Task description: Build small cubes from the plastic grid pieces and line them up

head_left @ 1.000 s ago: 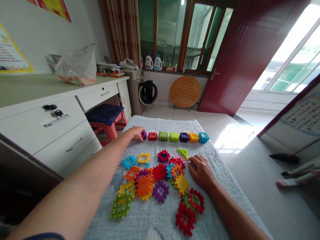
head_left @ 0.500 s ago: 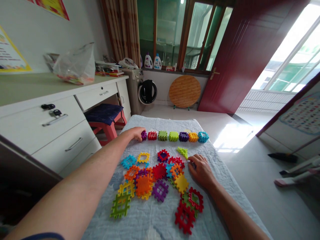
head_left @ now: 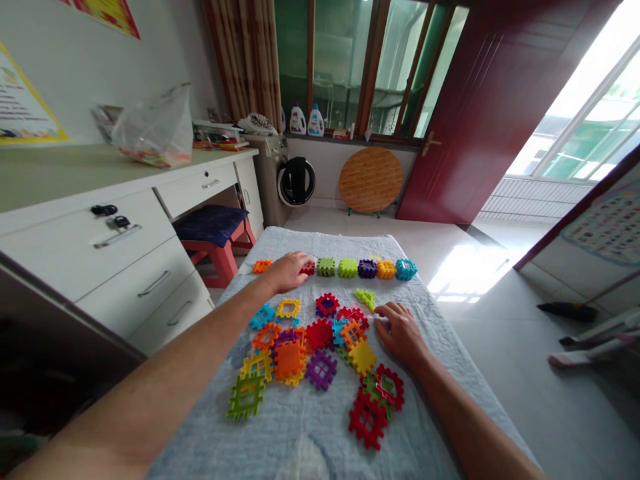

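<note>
at far left sits an orange notched plastic block [head_left: 263, 267]; right of it the left hand [head_left: 287, 273], the nearer one, has fingers bent at a red notched plastic cube [head_left: 309, 268], partly hidden (grip or mere touch, i cannot tell); that cube heads a left-to-right row of plastic cubes [head_left: 347, 268]; the right hand [head_left: 400, 328], loosely spread, visibly holding nothing, rests just nearer than a lime-green triangular plastic piece [head_left: 365, 299]

left hand [head_left: 287, 273]: outstretched forward | right hand [head_left: 404, 335]: nearer, fingers [head_left: 391, 311] bent

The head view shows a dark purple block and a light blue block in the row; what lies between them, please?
In the head view, a yellow-orange block stands between them.
</note>
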